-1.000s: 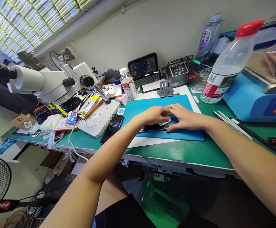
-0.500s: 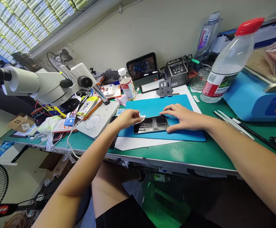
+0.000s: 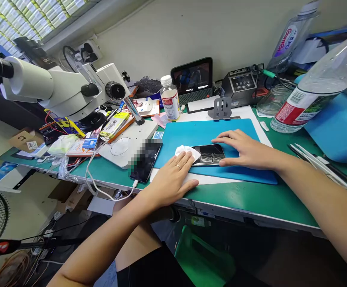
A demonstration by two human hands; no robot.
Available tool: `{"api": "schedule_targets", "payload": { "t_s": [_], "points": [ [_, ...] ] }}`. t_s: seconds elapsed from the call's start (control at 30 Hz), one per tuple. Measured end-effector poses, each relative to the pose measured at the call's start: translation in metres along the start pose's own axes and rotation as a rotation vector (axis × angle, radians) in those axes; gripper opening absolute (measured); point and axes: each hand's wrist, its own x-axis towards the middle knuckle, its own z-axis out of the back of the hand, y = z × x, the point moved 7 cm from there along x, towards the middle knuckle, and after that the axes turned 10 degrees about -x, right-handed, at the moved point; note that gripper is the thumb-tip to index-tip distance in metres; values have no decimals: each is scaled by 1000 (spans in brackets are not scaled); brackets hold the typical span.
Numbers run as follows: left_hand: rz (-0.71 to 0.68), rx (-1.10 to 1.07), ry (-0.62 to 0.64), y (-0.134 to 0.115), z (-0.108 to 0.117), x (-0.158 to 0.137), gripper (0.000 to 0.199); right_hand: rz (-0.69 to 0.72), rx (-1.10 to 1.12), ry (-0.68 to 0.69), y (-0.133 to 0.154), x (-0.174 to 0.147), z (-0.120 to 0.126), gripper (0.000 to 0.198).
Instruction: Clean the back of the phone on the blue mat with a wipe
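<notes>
A smartphone point(image 3: 211, 153) with a dark, glossy face lies on the blue mat point(image 3: 188, 132). Flat over its left end, my left hand point(image 3: 176, 175) presses a crumpled white tissue point(image 3: 188, 150) down with outstretched fingers, the thumb apart and a ring on one finger. Part of the tissue and the phone's left end are hidden under that hand. At the phone's right end is my right hand point(image 3: 239, 151), its index finger by the far edge and its thumb on the near corner, spanning the phone between them.
A second phone point(image 3: 146, 161), plugged into a white cable, lies left of the mat. Beyond it stands a microscope point(image 3: 68, 89). A small bottle point(image 3: 170, 99), a metal stand point(image 3: 221, 108) and a black box point(image 3: 239, 87) line the back. At right are a large bottle point(image 3: 296, 105) and tweezers point(image 3: 320, 165).
My left hand has gone from pinching the tissue at the phone's far left corner to lying flat on it over the phone. My right hand keeps its place at the phone. The view has shifted.
</notes>
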Motion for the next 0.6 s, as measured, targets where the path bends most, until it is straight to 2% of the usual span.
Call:
{"api": "schedule_targets", "payload": {
  "t_s": [0.13, 0.23, 0.33, 0.43, 0.6],
  "points": [
    [86, 8, -68, 0, 0, 23, 69, 25, -2, -31, 4, 3, -2, 83],
    [18, -9, -91, -23, -5, 46, 74, 60, -5, -43, 9, 3, -2, 82],
    [-56, 2, -92, -43, -9, 55, 75, 91, -10, -49, 12, 3, -2, 80],
    [-28, 26, -101, -39, -8, 42, 71, 85, -13, -44, 11, 3, -3, 83],
    [117, 91, -137, 0, 1, -5, 61, 42, 7, -16, 10, 0, -5, 82]
  ]
}}
